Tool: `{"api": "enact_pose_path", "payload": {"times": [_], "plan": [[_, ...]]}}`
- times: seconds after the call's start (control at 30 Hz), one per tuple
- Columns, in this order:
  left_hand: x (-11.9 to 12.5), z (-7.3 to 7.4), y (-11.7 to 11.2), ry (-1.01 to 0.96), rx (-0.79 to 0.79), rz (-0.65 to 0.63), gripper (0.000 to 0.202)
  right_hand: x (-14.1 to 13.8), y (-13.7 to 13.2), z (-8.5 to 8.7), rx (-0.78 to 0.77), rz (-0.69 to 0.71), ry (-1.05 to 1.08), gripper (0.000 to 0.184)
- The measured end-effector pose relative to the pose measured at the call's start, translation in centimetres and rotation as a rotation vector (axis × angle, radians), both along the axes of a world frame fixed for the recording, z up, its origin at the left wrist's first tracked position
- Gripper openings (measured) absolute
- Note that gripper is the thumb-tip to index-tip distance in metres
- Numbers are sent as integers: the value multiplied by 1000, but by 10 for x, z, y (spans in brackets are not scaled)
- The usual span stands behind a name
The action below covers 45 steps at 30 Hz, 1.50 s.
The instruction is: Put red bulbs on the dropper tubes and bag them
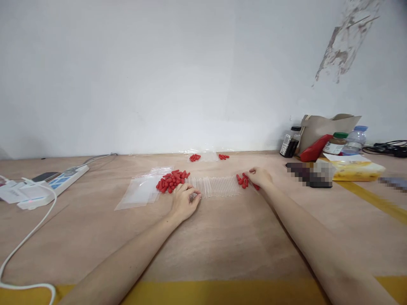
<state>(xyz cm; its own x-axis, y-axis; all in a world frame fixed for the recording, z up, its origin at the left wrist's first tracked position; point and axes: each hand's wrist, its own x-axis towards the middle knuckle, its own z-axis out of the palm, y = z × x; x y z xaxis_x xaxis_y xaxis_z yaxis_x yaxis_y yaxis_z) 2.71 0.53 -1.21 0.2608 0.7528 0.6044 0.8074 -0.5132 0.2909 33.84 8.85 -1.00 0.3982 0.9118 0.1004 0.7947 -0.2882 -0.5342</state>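
A row of thin clear tubes lies side by side on the wooden table. At its left end my left hand rests with curled fingers, thumb and forefinger drawn together; what they hold, if anything, is hidden. Just behind that hand is a heap of small red bulb-shaped pieces, rubbery in look. My right hand is at the tubes' right end, fingertips pinched against a smaller group of red pieces. More red shows under its palm. Whether a piece is in the pinch is unclear.
Clear plastic bags lie left of the heap. Against the wall are two small red clusters on clear film. A power strip with a white cable stands left; bottles, a jar and a yellow tissue pack stand right.
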Motion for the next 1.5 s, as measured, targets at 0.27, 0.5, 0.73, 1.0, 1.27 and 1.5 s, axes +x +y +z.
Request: {"api": "enact_pose_path", "payload": {"times": [0.27,0.5,0.73,1.0,1.27,1.5], "plan": [[2,4,0,13,-11,116,7,20,-20,17,-215,33,135,18],[15,10,12,117,-54,237,18,5,-34,23,-293,127,441,13],[48,23,32,284,-209,415,36,-1,-33,25,-305,111,585,17],[61,30,48,343,-373,501,44,-4,-35,26,-308,104,599,9],[62,37,56,342,-516,517,44,-5,-34,25,-308,106,566,16],[63,34,56,325,-480,500,34,-3,-30,21,-250,169,556,14]]}}
